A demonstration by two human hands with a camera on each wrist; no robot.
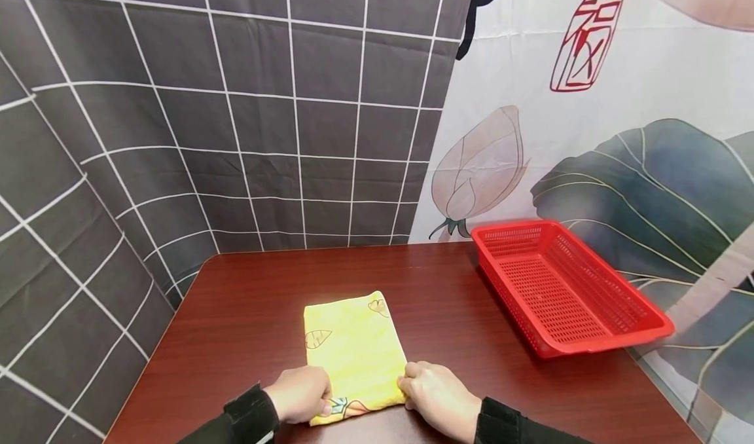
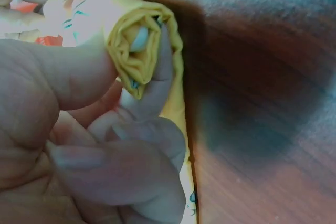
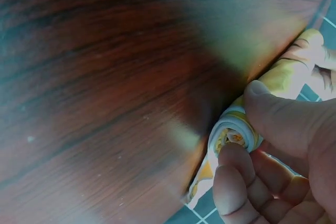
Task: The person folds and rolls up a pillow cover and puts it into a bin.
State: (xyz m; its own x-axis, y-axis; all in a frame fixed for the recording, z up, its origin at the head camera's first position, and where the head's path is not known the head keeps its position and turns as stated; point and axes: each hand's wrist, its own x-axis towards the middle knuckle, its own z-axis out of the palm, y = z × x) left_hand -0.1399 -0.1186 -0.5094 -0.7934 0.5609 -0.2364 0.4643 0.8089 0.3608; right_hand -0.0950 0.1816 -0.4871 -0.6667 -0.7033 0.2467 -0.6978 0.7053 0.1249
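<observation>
Yellow printed cloth [image 1: 356, 346] lies on the brown surface [image 1: 247, 333], left of the red mesh basket [image 1: 554, 300] and nearer the person. Its near edge is coiled, and each grip is narrow, with cloth in it. The left hand [image 1: 302, 391] pinches the coil's end farther from the basket, thumb on one side, a finger along the other; the right hand [image 1: 438, 395] pinches the end on the basket's side, fingertips close to the spiral's middle. From where I stand, holding both ends looks like a way to keep the roll tight and level, while the rest lies flat for support.

The roll's axis runs crosswise, one end towards the basket's side, the other away from it. The flat part's long axis seems to run away from the person, its far edge facing the grey checked hanging [image 1: 324, 123] beyond and left of the basket.

The basket sits well apart from the cloth, leaving the hands room, I'd judge. A floral hanging [image 1: 506, 169] rises behind it.
</observation>
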